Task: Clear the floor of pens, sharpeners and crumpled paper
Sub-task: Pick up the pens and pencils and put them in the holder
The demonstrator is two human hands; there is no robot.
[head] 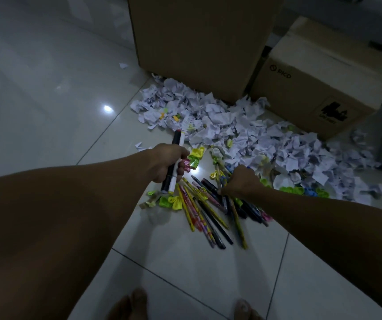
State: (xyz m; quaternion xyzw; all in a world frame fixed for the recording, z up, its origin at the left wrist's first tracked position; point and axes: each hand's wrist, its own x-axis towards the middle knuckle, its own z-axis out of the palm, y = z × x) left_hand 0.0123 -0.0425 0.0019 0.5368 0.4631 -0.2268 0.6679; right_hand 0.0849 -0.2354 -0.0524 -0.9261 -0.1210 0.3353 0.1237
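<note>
Left hand (165, 163) grips two markers (174, 162), one black, one white, above the floor (47, 88). Right hand (240, 182) reaches into the pens (208, 211), fingers hidden, grip unclear. Crumpled paper (243, 128) lies beside the boxes (199, 42).

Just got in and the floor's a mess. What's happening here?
A person is bent over the tiled floor, gathering pens. The left hand grips two thick markers, one black, one white. The right hand reaches into the spread of coloured pens and pencils. The heap of crumpled white paper lies against the cardboard boxes.
</note>
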